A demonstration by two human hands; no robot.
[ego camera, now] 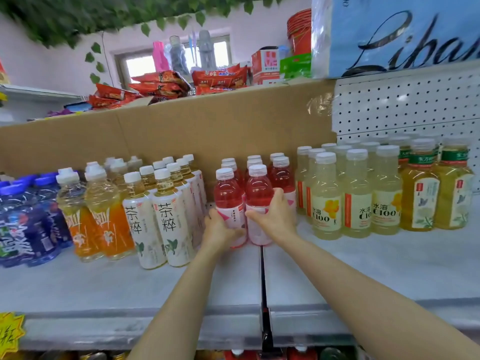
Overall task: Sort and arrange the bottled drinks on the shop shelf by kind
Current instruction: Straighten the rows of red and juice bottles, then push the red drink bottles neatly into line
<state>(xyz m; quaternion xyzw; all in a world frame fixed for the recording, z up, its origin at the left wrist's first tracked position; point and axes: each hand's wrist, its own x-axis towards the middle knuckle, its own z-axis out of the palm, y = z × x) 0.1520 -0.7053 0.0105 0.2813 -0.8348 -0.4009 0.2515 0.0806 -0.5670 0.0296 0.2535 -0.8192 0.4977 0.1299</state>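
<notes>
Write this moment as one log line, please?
left hand: grips front-left pink bottle | right hand: grips front-right pink bottle | shelf: drinks grouped by kind

the blue bottles (23, 224) were cut off at the left edge, the large blue pack (394, 35) by the top right corner, rear pink bottles (278, 162) hid behind nearer ones, hanging leaves (78, 14) blurred.
</notes>
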